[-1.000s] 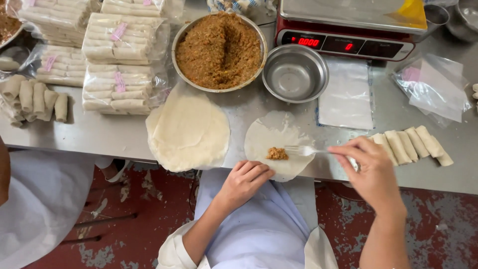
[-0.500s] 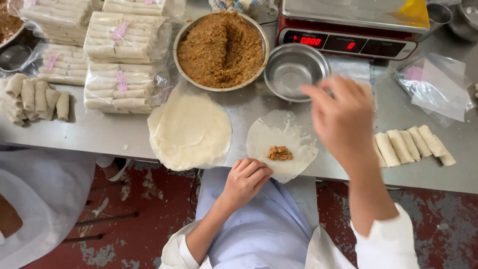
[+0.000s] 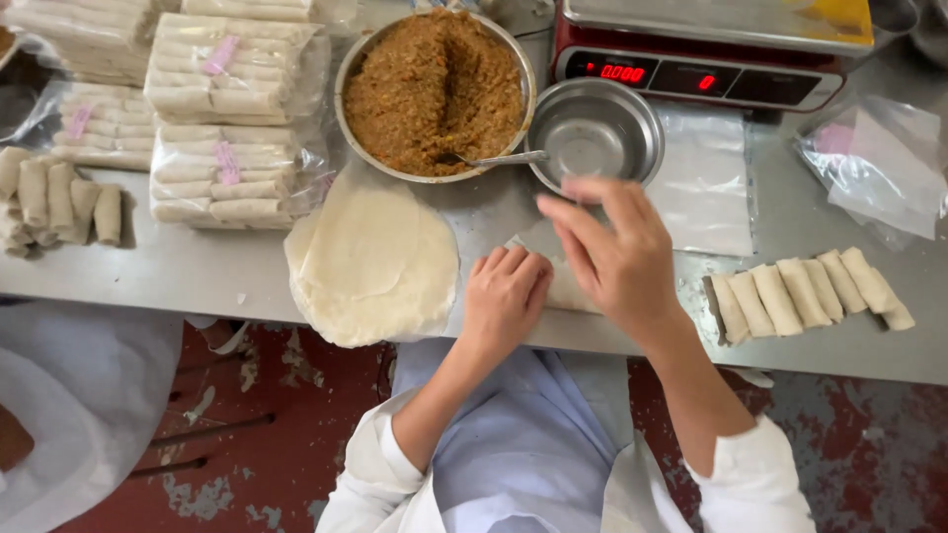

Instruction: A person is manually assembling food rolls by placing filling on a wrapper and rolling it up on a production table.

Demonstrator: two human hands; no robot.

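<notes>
Grey metal makes up the worktop (image 3: 197, 276), and a worn red floor shows below its near edge. Both bare hands sit close together at that near edge, on a thin round wrapper (image 3: 568, 286) that is mostly hidden under them.

The left hand (image 3: 506, 296) lies flat on the wrapper with its fingers bent over and pressing down. The right hand (image 3: 617, 257) is just beside it, its fingers spread apart and reaching down over the wrapper's far side. It grips nothing that can be seen, and I cannot tell if its fingertips touch the wrapper.

Just left of the hands lies a stack of round wrappers (image 3: 373, 257), and it hangs a little over the near edge. Behind the stack stands a big bowl of brown filling (image 3: 434, 89) with a spoon (image 3: 494, 159) stuck in it, the handle resting on the rim. Next to it, behind the right hand, is a small metal bowl (image 3: 594, 133). A red scale (image 3: 706, 49) stands at the far edge, with a flat clear bag (image 3: 706, 183) lying in front of it.

Near the right end lies a row of finished rolls (image 3: 810, 291), side by side and touching. More loose rolls (image 3: 59, 197) lie at the left end. Packs of rolls in clear bags (image 3: 232, 118) are piled in the far left corner. Another crumpled clear bag (image 3: 879, 163) lies at the far right.
</notes>
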